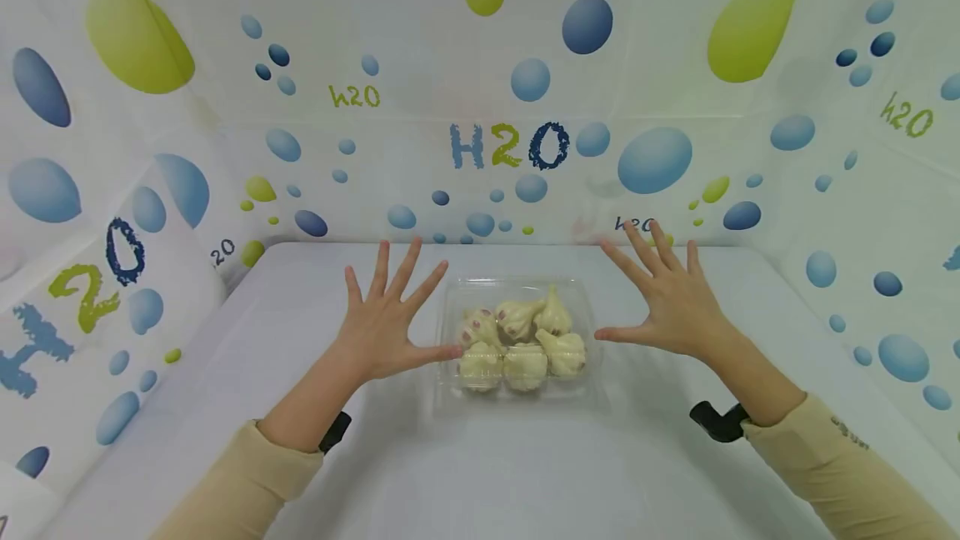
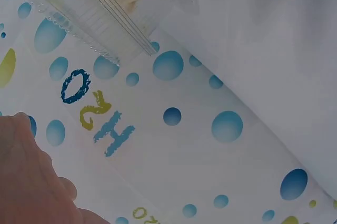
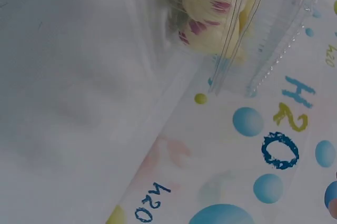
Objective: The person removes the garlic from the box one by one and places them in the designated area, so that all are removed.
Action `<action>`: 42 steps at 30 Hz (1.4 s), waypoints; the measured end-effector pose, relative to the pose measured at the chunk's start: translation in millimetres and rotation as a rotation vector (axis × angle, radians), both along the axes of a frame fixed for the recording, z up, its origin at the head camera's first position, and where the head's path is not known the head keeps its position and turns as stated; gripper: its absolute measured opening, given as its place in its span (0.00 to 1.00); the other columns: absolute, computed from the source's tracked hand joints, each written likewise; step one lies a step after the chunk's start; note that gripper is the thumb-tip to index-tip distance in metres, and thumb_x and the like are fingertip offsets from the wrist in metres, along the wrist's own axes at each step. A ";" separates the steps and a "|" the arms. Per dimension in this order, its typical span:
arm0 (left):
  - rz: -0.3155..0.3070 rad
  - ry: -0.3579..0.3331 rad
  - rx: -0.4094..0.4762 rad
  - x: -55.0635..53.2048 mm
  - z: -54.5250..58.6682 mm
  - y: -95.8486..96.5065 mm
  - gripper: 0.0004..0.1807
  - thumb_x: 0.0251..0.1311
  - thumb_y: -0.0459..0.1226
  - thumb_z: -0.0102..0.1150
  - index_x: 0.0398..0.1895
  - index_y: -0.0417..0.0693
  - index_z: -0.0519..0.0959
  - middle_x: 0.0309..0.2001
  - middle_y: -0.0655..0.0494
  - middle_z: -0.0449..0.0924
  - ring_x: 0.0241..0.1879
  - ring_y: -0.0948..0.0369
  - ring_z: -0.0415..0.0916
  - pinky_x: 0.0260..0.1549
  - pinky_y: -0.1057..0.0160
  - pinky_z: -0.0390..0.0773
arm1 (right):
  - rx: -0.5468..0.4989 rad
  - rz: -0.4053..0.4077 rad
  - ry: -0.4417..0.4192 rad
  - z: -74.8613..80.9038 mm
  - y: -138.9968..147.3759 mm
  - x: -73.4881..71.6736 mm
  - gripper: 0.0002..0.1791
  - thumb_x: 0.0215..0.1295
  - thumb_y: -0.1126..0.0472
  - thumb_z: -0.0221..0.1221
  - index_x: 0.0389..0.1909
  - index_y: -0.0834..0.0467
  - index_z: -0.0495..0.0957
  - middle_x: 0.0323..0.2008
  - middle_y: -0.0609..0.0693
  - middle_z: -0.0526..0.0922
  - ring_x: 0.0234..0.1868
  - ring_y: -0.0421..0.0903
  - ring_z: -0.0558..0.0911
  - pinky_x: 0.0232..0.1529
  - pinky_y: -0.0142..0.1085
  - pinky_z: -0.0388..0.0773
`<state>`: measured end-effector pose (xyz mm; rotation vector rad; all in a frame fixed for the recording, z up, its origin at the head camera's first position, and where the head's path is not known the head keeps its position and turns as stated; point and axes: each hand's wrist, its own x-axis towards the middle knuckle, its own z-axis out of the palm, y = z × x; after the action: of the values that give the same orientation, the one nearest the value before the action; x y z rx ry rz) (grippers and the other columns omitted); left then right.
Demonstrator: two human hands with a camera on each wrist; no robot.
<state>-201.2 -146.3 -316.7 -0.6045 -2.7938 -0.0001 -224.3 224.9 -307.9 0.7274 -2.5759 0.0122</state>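
Observation:
A clear plastic container (image 1: 522, 400) stands on the table between the two hands, holding several pale garlic bulbs (image 1: 525, 367) in two rows; some show purple streaks. My left hand (image 1: 381, 325) is spread wide at its left side, and the thumb tip overlaps the container's left part in the head view. To the right of the container, my right hand (image 1: 678, 307) also has its fingers fanned out, thumb pointing towards it. Neither hand holds anything. Part of the left hand (image 2: 26, 176) shows in the left wrist view. Streaked garlic (image 3: 210, 11) appears through the plastic in the right wrist view.
The white table (image 1: 487, 473) reaches back to a white curtain (image 1: 420, 40) printed with blue and green drops and "H2O" lettering, which also stands along both sides. Black straps (image 1: 722, 422) sit at the wrists, by the beige sleeves (image 1: 247, 482).

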 end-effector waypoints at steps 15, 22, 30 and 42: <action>-0.008 -0.006 0.114 7.2 -20.8 -0.6 0.58 0.38 0.76 0.47 0.72 0.67 0.39 0.71 0.55 0.20 0.66 0.46 0.12 0.52 0.27 0.32 | -0.042 0.018 -0.019 -18.4 0.5 2.1 0.61 0.35 0.23 0.58 0.71 0.42 0.45 0.72 0.51 0.39 0.70 0.56 0.37 0.53 0.71 0.46; 0.003 -0.021 0.148 11.4 -30.8 0.2 0.58 0.38 0.75 0.47 0.72 0.66 0.39 0.71 0.58 0.17 0.66 0.47 0.12 0.53 0.27 0.33 | -0.079 0.018 -0.041 -24.1 -3.4 2.8 0.61 0.34 0.24 0.60 0.71 0.42 0.47 0.72 0.51 0.40 0.70 0.57 0.40 0.54 0.71 0.46; 0.022 -0.035 0.191 14.0 -39.9 0.2 0.58 0.38 0.75 0.49 0.72 0.67 0.38 0.70 0.58 0.16 0.66 0.47 0.12 0.53 0.27 0.33 | -0.113 0.045 -0.049 -31.8 -5.9 2.9 0.61 0.35 0.25 0.60 0.71 0.42 0.46 0.71 0.53 0.43 0.70 0.58 0.42 0.53 0.71 0.48; -0.002 -0.031 0.278 13.0 -48.5 2.6 0.59 0.38 0.72 0.53 0.72 0.66 0.38 0.72 0.56 0.21 0.68 0.45 0.18 0.53 0.27 0.38 | -0.152 0.072 -0.084 -43.4 -8.9 3.8 0.60 0.36 0.26 0.62 0.71 0.43 0.48 0.71 0.54 0.44 0.69 0.61 0.45 0.53 0.71 0.49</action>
<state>-188.2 -143.7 -365.2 -0.5403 -2.7523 -0.3942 -220.5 216.0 -351.3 0.7767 -2.5918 0.2645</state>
